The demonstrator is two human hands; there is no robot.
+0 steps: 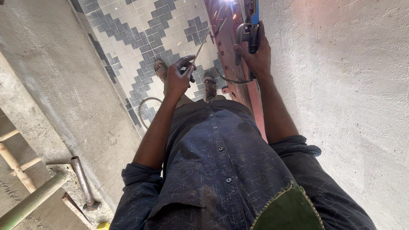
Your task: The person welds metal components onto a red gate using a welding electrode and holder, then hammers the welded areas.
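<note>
— Grey-and-cream patterned floor tiles (170, 25) lie far below us, between rough plastered walls (349, 93).
— Our left hand (178, 76) pinches a thin welding rod (203, 44) that slants up toward the bright arc (226, 3).
— And our right hand (255, 55) is wrapped tight around the blue-handled electrode holder (251, 25), against the red metal frame (230, 47).

Building site: raw plaster walls (349, 106), scaffold poles (30, 200).
</note>
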